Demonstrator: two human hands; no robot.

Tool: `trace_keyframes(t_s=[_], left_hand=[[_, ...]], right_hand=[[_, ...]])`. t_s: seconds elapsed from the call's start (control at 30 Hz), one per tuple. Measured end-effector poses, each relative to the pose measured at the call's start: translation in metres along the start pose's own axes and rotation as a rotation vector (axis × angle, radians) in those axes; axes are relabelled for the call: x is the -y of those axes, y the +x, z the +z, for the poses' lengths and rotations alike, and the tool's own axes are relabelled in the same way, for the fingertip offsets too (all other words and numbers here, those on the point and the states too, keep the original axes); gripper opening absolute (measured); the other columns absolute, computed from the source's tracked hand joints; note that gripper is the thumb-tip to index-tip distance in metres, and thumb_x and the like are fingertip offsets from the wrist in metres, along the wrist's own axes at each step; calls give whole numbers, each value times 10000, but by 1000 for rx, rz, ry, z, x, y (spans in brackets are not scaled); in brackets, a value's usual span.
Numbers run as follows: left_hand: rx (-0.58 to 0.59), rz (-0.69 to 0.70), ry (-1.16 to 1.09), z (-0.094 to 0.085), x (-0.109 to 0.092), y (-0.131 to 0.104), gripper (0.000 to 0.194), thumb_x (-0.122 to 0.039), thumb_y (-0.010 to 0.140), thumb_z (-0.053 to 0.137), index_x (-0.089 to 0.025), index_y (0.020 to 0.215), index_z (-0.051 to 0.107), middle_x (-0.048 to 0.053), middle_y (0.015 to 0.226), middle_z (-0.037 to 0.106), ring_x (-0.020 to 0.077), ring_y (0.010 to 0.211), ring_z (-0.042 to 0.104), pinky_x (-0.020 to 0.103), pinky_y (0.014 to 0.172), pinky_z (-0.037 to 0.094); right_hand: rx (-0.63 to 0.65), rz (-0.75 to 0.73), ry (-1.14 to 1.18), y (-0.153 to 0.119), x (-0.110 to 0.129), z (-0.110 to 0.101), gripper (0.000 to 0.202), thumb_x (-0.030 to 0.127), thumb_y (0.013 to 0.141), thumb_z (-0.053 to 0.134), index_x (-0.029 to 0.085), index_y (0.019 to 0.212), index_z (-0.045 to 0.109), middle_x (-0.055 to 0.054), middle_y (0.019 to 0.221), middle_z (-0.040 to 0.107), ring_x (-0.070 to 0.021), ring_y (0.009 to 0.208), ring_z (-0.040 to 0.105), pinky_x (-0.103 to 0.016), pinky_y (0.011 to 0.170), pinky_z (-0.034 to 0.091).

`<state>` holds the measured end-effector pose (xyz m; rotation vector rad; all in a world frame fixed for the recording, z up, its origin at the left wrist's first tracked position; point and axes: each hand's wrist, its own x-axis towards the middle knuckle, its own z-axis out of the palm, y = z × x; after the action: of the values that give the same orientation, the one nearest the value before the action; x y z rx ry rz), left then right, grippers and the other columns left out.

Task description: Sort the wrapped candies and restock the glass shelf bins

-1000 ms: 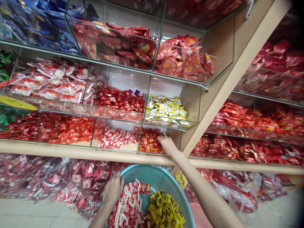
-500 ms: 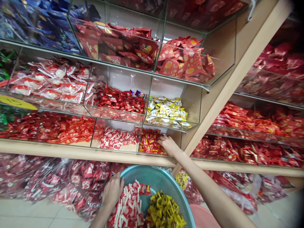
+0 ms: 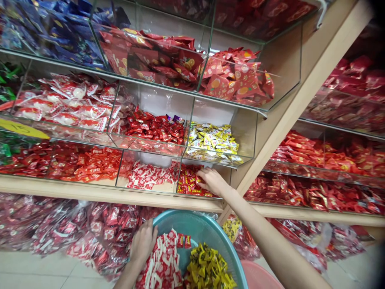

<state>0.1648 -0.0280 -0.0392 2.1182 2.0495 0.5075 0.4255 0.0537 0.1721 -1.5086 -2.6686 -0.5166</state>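
Your left hand (image 3: 142, 243) grips the basin (image 3: 197, 220); right hand (image 3: 211, 181), fingers curled, at red sweets (image 3: 188, 178) above basin, hold unclear. Shelf (image 3: 90, 194) beyond basin; bags (image 3: 111, 226) left of it, tiled floor (image 3: 39, 269).

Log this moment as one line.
left hand: on teal basket rim | right hand: in bin of red-and-yellow candies | basket: candies inside

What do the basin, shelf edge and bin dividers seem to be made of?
Basin: probably plastic, satiny, by its even teal colour and perforated wall.
Shelf edge: wood or laminate, smooth; the pale beige face fits either.
Dividers: glass or clear acrylic, glossy, by their see-through panes and greenish edges.
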Motion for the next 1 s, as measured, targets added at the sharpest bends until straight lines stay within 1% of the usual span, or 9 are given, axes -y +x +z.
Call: trace_keyframes(t_s=[0.23,0.47,0.57,0.67,0.8,0.87,0.9,0.93,1.0], left_hand=[[-5,19,32,5,5,0,403,-301,898,244,-109,1172,468,136,1077,617,198,939,608,299,761,465],[3,9,37,-1,1,-1,398,-313,901,247,-122,1172,468,125,1034,630,184,859,626,278,699,467],[16,11,33,-5,-1,-1,393,-314,898,260,-123,1167,475,134,1051,623,184,884,618,276,700,466],[19,4,33,-4,-1,-1,394,-327,898,263,-126,1161,477,129,1028,630,184,835,625,280,669,472],[-3,15,38,-1,0,-1,391,-334,902,250,-131,1147,477,116,995,636,182,818,625,279,670,472],[-11,11,48,-1,0,-2,388,-336,900,253,-135,1144,477,115,995,634,189,840,623,281,679,471],[-11,10,47,-1,-1,-2,386,-336,899,255,-136,1146,475,114,995,633,191,841,623,281,677,472],[-9,11,43,-1,-1,-2,386,-335,898,255,-137,1149,473,112,994,632,190,834,624,280,672,472],[-8,12,31,-1,-1,-2,393,-338,898,253,-137,1155,472,112,988,633,187,813,627,280,657,475]], right_hand=[[59,-33,-85,28,13,4,179,231,769,594,169,937,607,-99,1004,583,-240,1009,474,-323,818,347],[58,-14,-100,29,15,9,179,237,764,588,156,922,617,-112,1011,576,-254,1016,468,-328,818,351],[37,25,-80,23,14,6,181,265,767,590,149,906,606,-117,1011,563,-256,1008,460,-329,813,342],[-48,79,-35,7,21,-6,196,312,823,520,149,912,581,-115,983,544,-242,966,462,-323,788,338],[-189,127,183,-33,52,-20,278,398,874,421,172,972,552,-86,962,525,-205,918,465,-299,775,345],[-202,119,389,-57,74,-11,274,416,856,455,185,970,547,-61,946,536,-177,890,478,-269,763,358],[-182,124,498,-68,85,0,260,421,843,479,193,946,552,-44,929,548,-164,877,488,-254,757,362],[-136,140,604,-77,95,15,248,422,827,505,198,919,556,-27,901,561,-151,852,500,-238,738,368],[-6,259,736,-92,109,53,214,410,789,552,196,789,564,0,805,573,-129,737,516,-218,645,367]])
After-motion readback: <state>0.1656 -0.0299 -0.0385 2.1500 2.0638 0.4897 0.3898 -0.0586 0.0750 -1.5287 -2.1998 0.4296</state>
